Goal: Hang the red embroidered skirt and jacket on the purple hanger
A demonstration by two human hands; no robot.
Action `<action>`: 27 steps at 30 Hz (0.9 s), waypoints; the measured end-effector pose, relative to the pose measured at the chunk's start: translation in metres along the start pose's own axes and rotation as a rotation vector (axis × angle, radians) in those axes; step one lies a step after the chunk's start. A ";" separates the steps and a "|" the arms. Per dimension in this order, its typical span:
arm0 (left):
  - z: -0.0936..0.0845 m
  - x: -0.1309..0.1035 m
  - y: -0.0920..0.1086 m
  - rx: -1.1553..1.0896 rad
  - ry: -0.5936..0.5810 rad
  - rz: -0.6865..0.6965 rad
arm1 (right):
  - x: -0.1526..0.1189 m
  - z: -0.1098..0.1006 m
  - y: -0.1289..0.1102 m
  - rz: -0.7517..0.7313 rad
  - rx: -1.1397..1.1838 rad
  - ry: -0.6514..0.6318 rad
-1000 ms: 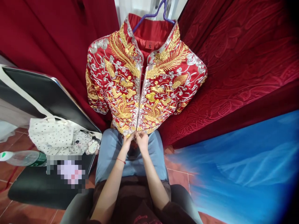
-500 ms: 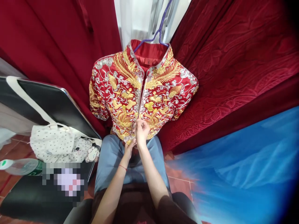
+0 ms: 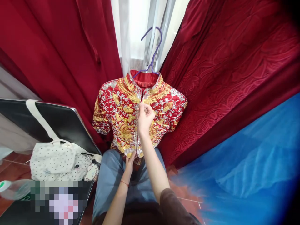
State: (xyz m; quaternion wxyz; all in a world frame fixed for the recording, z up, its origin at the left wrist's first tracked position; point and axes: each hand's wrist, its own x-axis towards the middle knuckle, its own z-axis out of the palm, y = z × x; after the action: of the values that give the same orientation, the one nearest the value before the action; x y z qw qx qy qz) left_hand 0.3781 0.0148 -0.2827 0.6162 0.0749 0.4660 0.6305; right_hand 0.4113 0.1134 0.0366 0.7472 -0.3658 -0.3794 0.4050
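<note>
A red jacket (image 3: 126, 117) with gold and silver embroidery hangs on a purple hanger (image 3: 153, 56) before me, its lower part over my knees. My right hand (image 3: 145, 117) is pinched at the front edge near the chest, just below the collar; its fingertips cover whatever small part they grip. At the bottom hem, my left hand (image 3: 130, 161) holds the jacket where the two front edges meet. Between the hands the front edges lie close together.
On the left, a black chair (image 3: 56, 120) holds a dotted white cloth bag (image 3: 52, 161) and a plastic bottle (image 3: 17, 189). Dark red curtains (image 3: 222, 78) hang on both sides. Blue fabric (image 3: 246, 165) spreads at the lower right.
My right hand has moved up the front edge from the lower front to near the collar. The jacket and hanger sit lower in view, and the hanger's hook now shows.
</note>
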 end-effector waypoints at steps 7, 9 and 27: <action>0.011 0.006 -0.003 -0.050 0.042 -0.002 | 0.025 0.009 -0.019 -0.074 -0.052 -0.032; 0.012 0.008 -0.005 -0.060 0.046 -0.010 | 0.026 0.007 -0.019 -0.068 -0.065 -0.046; 0.008 -0.001 0.009 0.065 -0.023 -0.086 | 0.062 -0.028 -0.010 -0.174 -0.936 -0.072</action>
State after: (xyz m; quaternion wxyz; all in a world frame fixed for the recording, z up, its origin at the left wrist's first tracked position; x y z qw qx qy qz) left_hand 0.3769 0.0199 -0.2719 0.6452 0.0821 0.4821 0.5870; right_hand 0.4621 0.1571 0.0497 0.5197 -0.6157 -0.5758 0.1390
